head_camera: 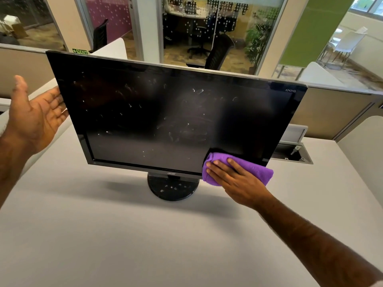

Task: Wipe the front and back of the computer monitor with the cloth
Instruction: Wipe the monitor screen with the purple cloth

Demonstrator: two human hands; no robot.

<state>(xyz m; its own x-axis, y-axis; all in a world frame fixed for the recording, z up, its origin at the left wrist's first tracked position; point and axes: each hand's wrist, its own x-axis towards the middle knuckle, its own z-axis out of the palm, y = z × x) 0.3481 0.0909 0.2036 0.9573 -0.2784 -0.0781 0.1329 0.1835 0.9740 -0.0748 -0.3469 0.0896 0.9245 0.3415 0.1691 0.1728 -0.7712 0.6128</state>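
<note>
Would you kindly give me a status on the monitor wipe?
Right hand presses purple cloth on monitor lower right corner. Left hand open at left edge. Smudges mid-screen. Nothing blocking.

Bare desk (103, 235) open before monitor (165, 112); round base (173, 188) blocks centre; partition (331, 112) close behind; cable tray (294, 152) rear right.
</note>
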